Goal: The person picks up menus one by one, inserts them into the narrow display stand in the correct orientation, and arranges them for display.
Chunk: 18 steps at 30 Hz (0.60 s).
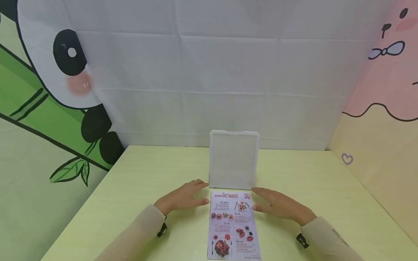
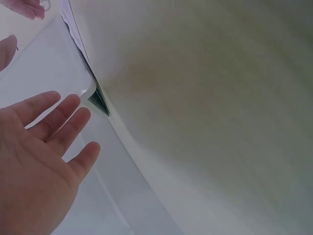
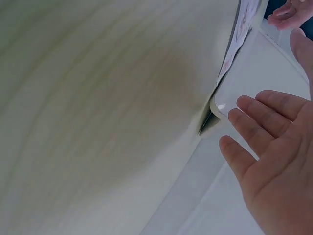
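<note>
A white-framed rectangular panel (image 1: 233,159) stands upright on the table in the head view. In front of it lies a printed restaurant menu sheet (image 1: 233,224), flat, with food pictures and text. My left hand (image 1: 184,197) is at the left of the panel's lower corner, fingers spread and relaxed, holding nothing. On the other side, my right hand (image 1: 281,204) has its fingertips right at the panel's lower right corner, thumb near the menu's edge. Both wrist views show extended fingers (image 2: 68,125) beside the panel's rounded corner (image 3: 220,105), the palms facing inward.
The pale yellow table (image 1: 156,163) reaches back to a white cloth wall (image 1: 196,72). A panda and bamboo drawing (image 1: 70,52) covers the left side, and a pink cartoon figure (image 1: 385,79) the right wall.
</note>
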Each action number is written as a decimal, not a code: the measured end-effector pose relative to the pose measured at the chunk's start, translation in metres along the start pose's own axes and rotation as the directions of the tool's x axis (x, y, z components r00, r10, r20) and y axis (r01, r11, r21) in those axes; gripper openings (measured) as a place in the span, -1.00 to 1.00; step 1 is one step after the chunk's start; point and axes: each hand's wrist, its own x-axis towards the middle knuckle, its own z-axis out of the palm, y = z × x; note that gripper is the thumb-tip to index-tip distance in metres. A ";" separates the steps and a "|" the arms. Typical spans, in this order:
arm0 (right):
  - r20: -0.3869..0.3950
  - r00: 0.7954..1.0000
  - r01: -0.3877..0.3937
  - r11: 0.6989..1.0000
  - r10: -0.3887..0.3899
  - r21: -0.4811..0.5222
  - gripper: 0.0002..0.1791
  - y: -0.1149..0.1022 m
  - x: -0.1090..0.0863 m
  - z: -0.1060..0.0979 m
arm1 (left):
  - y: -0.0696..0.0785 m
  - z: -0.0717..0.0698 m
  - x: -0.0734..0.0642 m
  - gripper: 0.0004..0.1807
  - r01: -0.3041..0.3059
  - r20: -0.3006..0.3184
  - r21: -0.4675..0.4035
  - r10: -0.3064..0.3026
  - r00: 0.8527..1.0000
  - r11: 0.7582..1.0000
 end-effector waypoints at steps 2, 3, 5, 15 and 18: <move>0.010 1.000 0.014 1.000 -0.014 -0.010 -0.17 -0.001 0.001 0.002 | 0.003 0.003 0.003 -0.24 -0.003 0.011 0.009 0.003 1.000 1.000; 0.014 1.000 0.022 1.000 -0.022 -0.018 -0.17 -0.001 0.001 0.002 | 0.004 0.004 0.004 -0.24 -0.005 0.018 0.021 0.004 1.000 1.000; 0.024 0.999 0.046 0.998 -0.045 -0.030 -0.18 -0.004 0.003 0.004 | 0.006 0.008 0.007 -0.22 0.001 0.037 0.050 -0.003 0.999 0.999; 0.079 0.992 0.112 0.978 -0.100 -0.174 -0.18 -0.007 0.010 0.015 | 0.013 0.021 0.012 -0.11 -0.054 0.145 0.241 0.019 0.989 0.969; 0.078 0.990 0.136 0.965 -0.121 -0.223 -0.20 -0.008 0.012 0.016 | 0.015 0.022 0.012 -0.12 -0.054 0.138 0.264 0.017 0.990 0.963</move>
